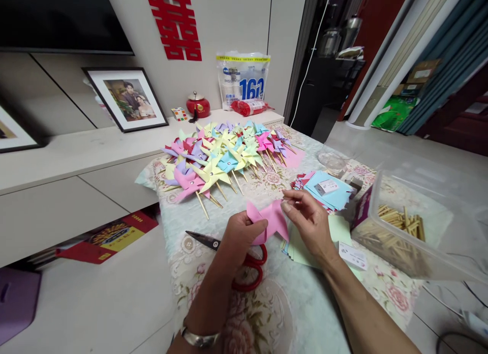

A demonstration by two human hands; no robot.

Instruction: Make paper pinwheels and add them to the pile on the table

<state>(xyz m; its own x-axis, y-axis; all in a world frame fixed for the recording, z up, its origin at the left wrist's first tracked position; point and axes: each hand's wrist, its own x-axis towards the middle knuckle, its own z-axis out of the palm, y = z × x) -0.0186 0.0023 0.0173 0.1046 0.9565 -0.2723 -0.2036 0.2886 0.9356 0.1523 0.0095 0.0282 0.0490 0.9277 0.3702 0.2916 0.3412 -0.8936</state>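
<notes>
My left hand (242, 234) grips a pink paper pinwheel (272, 223) between thumb and fingers, above the table. It has folded blades and no stick on it. At its right edge my right hand (308, 216) is closed in a pinch; whatever lies between those fingertips is too small to make out. Scissors (215, 244) with red handles lie beneath my left wrist, partly hidden by it. Beyond my hands, many pastel pinwheels (229, 160) on sticks lie in a heap. Light green paper sheets (339, 227) lie under my right hand, with a small white box (353, 256) on them.
At right, a clear plastic bin (389, 249) holds short wooden sticks (404, 224). Blue paper squares (337, 196) lie behind my right hand, topped by another small box (327, 187). A floral tablecloth (183, 293) covers the table. A cabinet (95, 145) adjoins its far left.
</notes>
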